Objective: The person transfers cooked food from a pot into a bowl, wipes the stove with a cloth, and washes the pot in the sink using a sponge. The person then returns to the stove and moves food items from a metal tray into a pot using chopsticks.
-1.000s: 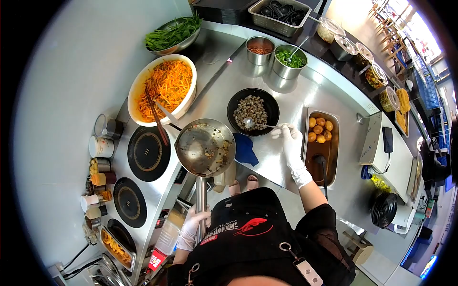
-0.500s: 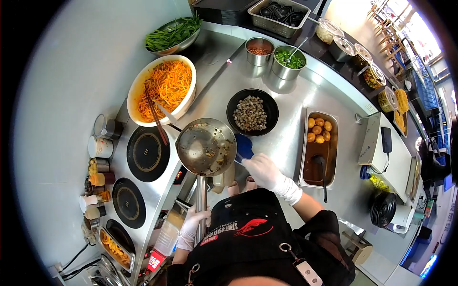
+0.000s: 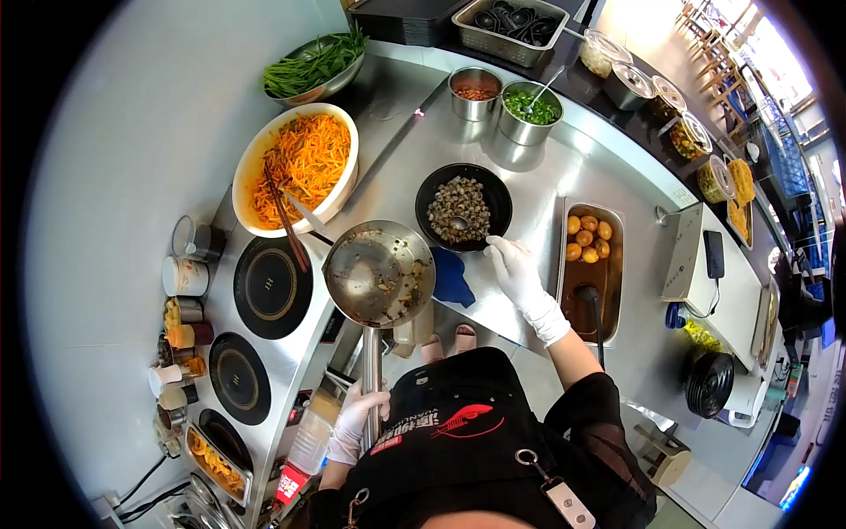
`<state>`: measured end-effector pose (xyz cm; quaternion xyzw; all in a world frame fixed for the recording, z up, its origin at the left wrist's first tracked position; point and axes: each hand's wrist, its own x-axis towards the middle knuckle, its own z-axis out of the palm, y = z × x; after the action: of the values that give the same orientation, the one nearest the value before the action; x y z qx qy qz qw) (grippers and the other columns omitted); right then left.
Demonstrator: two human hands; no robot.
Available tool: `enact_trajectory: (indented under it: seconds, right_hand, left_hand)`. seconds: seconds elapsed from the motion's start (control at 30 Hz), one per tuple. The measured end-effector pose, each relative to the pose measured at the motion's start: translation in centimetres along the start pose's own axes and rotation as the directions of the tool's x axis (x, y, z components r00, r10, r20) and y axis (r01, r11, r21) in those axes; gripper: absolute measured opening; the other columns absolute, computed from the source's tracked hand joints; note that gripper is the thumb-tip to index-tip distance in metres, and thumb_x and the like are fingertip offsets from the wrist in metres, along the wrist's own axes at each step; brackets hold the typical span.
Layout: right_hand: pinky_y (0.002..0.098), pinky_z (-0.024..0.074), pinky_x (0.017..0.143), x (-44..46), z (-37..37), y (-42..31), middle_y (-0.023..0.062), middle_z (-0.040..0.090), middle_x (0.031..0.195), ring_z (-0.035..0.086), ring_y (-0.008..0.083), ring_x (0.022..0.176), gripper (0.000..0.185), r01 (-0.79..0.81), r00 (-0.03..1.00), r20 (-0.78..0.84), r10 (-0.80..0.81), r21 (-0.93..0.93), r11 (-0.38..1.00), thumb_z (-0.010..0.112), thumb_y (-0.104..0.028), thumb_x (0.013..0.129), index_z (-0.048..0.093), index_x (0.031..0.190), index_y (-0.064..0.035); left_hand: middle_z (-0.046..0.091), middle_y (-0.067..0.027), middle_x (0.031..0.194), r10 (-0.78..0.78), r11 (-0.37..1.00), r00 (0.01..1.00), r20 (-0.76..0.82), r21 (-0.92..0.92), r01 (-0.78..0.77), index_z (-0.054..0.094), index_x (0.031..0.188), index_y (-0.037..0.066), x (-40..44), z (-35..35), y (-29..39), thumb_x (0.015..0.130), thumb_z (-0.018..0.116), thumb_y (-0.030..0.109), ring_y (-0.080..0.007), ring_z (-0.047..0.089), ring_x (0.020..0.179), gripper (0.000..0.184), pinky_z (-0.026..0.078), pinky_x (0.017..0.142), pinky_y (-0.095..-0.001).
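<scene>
My left hand, in a white glove, is closed round the long metal handle of a frying pan. Oil and food scraps coat the pan's inside. My right hand, gloved too, is at the near right edge of a black bowl. Its fingers pinch the handle end of a metal spoon, whose head rests on small greyish shellfish-like pieces in the bowl. Just below the bowl a blue cloth lies on the steel counter, partly behind the pan.
Left of the pan are round black hobs and a white bowl of orange shreds with chopsticks. Metal pots of green and reddish bits stand at the back. A steel tray of brown eggs and a ladle sits at right.
My right hand has moved forward and right, from beside the pan and blue cloth to the black bowl, where the spoon head now shows. My left hand and the pan have hardly moved.
</scene>
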<state>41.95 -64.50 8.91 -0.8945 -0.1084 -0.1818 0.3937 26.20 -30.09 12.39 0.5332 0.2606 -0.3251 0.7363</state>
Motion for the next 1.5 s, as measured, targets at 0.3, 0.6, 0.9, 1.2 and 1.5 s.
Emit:
enact_trajectory:
  seconds: [0.3, 0.6, 0.9, 1.2, 1.5]
  right_hand:
    - [0.0391, 0.05, 0.074, 0.2, -0.5, -0.1, 0.0113, 0.066, 0.077, 0.063, 0.0312, 0.076, 0.013, -0.108, 0.994, 0.005, 0.107, 0.023, 0.994, 0.055, -0.007, 0.089, 0.061, 0.099, -0.0023]
    - [0.0253, 0.0503, 0.071, 0.5, 0.7, 1.3, 0.0083, 0.068, 0.077, 0.063, 0.0126, 0.07, 0.019, -0.445, 0.877, 0.06, 0.478, 0.481, 0.755, 0.046, -0.009, 0.098, 0.059, 0.105, 0.0034]
    - [0.0238, 0.0501, 0.07, 0.9, 0.7, 2.9, 0.0073, 0.069, 0.078, 0.061, 0.0098, 0.069, 0.018, -0.424, 0.882, 0.106, 0.46, 0.605, 0.674, 0.048, -0.007, 0.098, 0.062, 0.104, 0.0019]
    - [0.028, 0.0506, 0.077, 1.0, -1.0, 0.9, 0.0109, 0.07, 0.086, 0.066, 0.0201, 0.08, 0.017, 0.024, 0.998, 0.049, -0.029, 0.089, 0.996, 0.052, -0.005, 0.094, 0.062, 0.107, 0.0012]
    - [0.0363, 0.0496, 0.076, -0.1, -1.6, 0.2, 0.0111, 0.067, 0.083, 0.063, 0.0285, 0.08, 0.016, -0.037, 0.998, 0.057, 0.032, 0.094, 0.995, 0.057, -0.007, 0.088, 0.063, 0.102, -0.002]
  left_hand:
    - [0.052, -0.0073, 0.066, -0.01, 1.0, 1.0, 0.0, -0.005, 0.01, 0.049, 0.105, -0.003, 0.1, 0.0, 0.0, 0.08, 0.062, 0.0, -0.0177, 0.055, 0.052, 0.029, 0.046, 0.048, -0.0308]
    - [0.053, -0.0079, 0.065, -0.001, 1.0, 1.0, 0.001, -0.001, 0.001, 0.05, 0.104, -0.003, 0.0, 0.0, 0.1, 0.08, 0.063, 0.001, -0.0178, 0.055, 0.052, 0.028, 0.046, 0.047, -0.031]
    - [0.053, -0.0078, 0.064, 0.005, 1.0, 1.0, 0.016, 0.012, -0.006, 0.049, 0.102, -0.003, 0.1, -0.1, 0.1, 0.08, 0.062, 0.001, -0.0179, 0.055, 0.052, 0.026, 0.046, 0.047, -0.0308]
    - [0.052, -0.0073, 0.065, 0.001, 1.0, 1.0, 0.003, 0.013, -0.001, 0.049, 0.103, -0.002, 0.0, 0.1, 0.1, 0.079, 0.063, 0.003, -0.0173, 0.055, 0.052, 0.027, 0.045, 0.048, -0.0304]
    - [0.052, -0.0075, 0.066, -0.001, 1.0, 1.0, -0.002, -0.008, 0.001, 0.049, 0.105, -0.003, 0.1, -0.2, -0.1, 0.079, 0.063, 0.002, -0.0175, 0.054, 0.052, 0.03, 0.046, 0.048, -0.0306]
